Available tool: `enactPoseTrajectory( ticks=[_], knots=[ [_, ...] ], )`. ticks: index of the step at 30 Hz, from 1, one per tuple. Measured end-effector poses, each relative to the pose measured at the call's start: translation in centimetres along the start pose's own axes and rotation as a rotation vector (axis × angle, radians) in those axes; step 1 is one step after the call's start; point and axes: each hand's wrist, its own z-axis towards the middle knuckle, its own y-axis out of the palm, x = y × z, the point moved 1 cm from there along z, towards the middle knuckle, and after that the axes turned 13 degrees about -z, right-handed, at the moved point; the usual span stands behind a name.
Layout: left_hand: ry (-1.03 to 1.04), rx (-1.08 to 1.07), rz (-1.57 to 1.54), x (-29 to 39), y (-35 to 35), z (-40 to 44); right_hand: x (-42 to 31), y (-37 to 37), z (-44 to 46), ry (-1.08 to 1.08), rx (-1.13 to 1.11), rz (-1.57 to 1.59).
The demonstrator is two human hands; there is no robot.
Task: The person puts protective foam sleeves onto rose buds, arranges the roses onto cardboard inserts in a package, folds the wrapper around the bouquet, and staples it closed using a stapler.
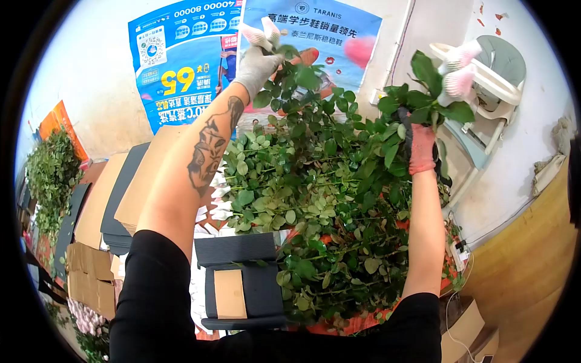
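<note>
My left hand (259,69), in a pale grey glove, is raised over the far part of the leaf pile. Its fingers are closed around roses (270,31) just below their white netted heads, with leafy stems hanging to the right. My right hand (422,148), in a red and dark glove, grips a leafy bunch of roses (458,83) with pink and white netted heads pointing up. Between and below both hands lies a broad pile of green rose stems (321,199). White netted heads (222,204) stick out at its left side.
Dark corrugated cardboard (236,248) with a small brown piece (230,294) lies nearest me. Large cardboard sheets (148,181) lean at left, near another leafy heap (53,175). Posters (181,66) hang on the wall. A high chair (499,66) stands at right above a power strip (461,254).
</note>
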Motion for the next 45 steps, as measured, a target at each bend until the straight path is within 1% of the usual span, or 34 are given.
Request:
enactPoseTrajectory(
  ticks=[3, 4, 5, 7, 8, 9, 10, 11, 13, 14, 15, 16, 17, 18, 19, 21, 23, 25, 26, 28, 29, 31, 32, 33, 34, 35, 36, 37, 38, 39, 41, 43, 44, 45],
  knots=[
    [0.013, 0.041, 0.033, -0.1, 0.4, -0.6, 0.5, 3.3, -1.6, -0.212, -0.218, -0.514],
    [-0.03, 0.0, 0.027, -0.1, 0.6, -0.6, 1.4, 3.8, -1.4, -0.019, -0.238, -0.164],
    [-0.072, -0.043, 0.02, -0.3, 0.8, -0.5, 1.8, 4.9, -1.5, -0.01, -0.242, -0.222],
    [-0.113, -0.088, -0.025, 0.4, 1.2, -1.2, 2.1, 7.1, -3.1, -0.078, -0.288, -0.489],
    [-0.128, -0.171, 0.016, 1.2, 1.5, -1.6, 2.4, 8.3, -3.6, -0.059, -0.335, -0.438],
    [-0.144, -0.254, 0.057, 1.5, 1.8, -2.0, 2.9, 9.3, -3.8, -0.014, -0.443, -0.165],
    [-0.089, -0.339, -0.067, 1.2, 2.3, -2.3, 3.3, 10.4, -4.0, 0.06, -0.544, 0.103],
    [-0.03, -0.365, -0.042, 1.0, 2.7, -2.8, 3.1, 11.9, -4.4, 0.081, -0.566, 0.032],
    [-0.094, -0.582, 0.166, 2.1, 3.2, -3.2, 1.8, 15.0, -4.6, 0.162, -0.527, -0.476],
    [0.049, -0.638, 0.223, 1.6, 3.5, -3.0, 1.9, 16.0, -4.6, 0.195, -0.531, -0.591],
    [0.07, -0.674, 0.325, 1.7, 3.5, -2.8, 3.8, 15.9, -3.9, 0.181, -0.568, -0.626],
    [0.094, -0.711, 0.427, 1.8, 3.5, -2.6, 7.0, 14.8, -3.4, 0.137, -0.44, -0.574],
    [0.121, -0.748, 0.526, 1.9, 3.5, -2.4, 6.7, 15.1, -3.4, 0.138, -0.444, -0.57],
    [0.21, -0.74, 0.709, 2.2, 3.7, -2.6, 5.6, 15.7, -3.7, 0.112, -0.51, -0.746],
    [0.19, -0.738, 0.722, 2.4, 3.5, -2.9, 4.4, 16.1, -4.2, 0.086, -0.574, -0.923],
    [0.151, -0.733, 0.747, 2.4, 3.0, -3.2, 3.5, 16.5, -4.8, 0.209, -0.55, -0.918],
    [0.711, -0.41, 0.822, 0.8, 2.8, -4.0, 3.3, 17.1, -5.3, -0.015, -0.662, -1.001],
    [0.974, -0.235, 0.839, 0.2, 2.7, -4.4, 3.0, 17.0, -5.4, -0.026, -0.629, -1.058],
    [0.676, -0.352, 0.854, 2.2, 2.9, -5.0, 5.7, 15.1, -3.9, -0.032, -0.492, -1.007],
    [0.299, -0.366, 0.385, 0.0, 2.7, -4.8, 4.1, 15.9, -4.3, 0.066, -0.414, -0.848],
    [0.139, -0.316, 0.152, -1.1, 2.5, -4.8, 7.2, 14.3, -1.9, -0.146, -0.469, -0.912],
    [-0.101, -0.212, 0.191, 0.3, 1.4, -6.2, 7.2, 15.5, -0.9, -0.162, -0.446, -0.81],
    [-0.008, -0.159, 0.17, -1.7, 0.8, -6.1, 6.7, 16.5, -1.1, -0.159, -0.446, -0.805],
    [0.087, -0.111, 0.146, -4.2, -0.1, -5.9, 6.2, 17.9, -1.5, 0.011, -0.446, -0.616],
    [0.124, 0.037, 0.188, -5.1, -1.3, -6.0, 6.0, 18.6, -1.7, 0.177, -0.44, -0.424],
    [-0.176, 0.212, -0.082, -5.3, -2.9, -5.9, 7.5, 18.6, -0.8, 0.129, -0.443, -0.669],
    [-0.289, 0.422, -0.021, -6.3, -5.7, -6.1, 9.0, 18.6, 0.0, 0.084, -0.444, -0.914],
    [-0.325, 0.656, -0.325, -7.0, -8.0, -6.9, 8.7, 19.6, -0.4, -0.04, -0.432, -1.198],
    [-0.482, 0.778, -0.697, -8.0, -10.2, -7.0, 8.9, 19.8, -0.6, -0.048, -0.446, -1.195],
    [-0.466, 0.773, -0.594, -12.2, -13.7, -6.4, 9.2, 19.6, -1.0, -0.067, -0.479, -1.106],
    [-0.593, 0.564, -0.781, -13.1, -15.3, -6.9, 8.8, 19.7, -2.4, -0.044, -0.545, -0.835],
    [-0.6, 0.172, -1.094, -13.7, -15.3, -7.1, 9.4, 19.3, -2.7, 0.033, -0.556, -0.72],
    [-0.62, 0.114, -1.129, -11.0, -13.7, -7.9, 9.4, 19.1, -2.9, 0.039, -0.568, -0.716],
    [-0.567, -0.083, -1.164, -11.0, -12.8, -7.4, 9.0, 19.3, -3.0, 0.01, -0.574, -0.846]
  ],
)
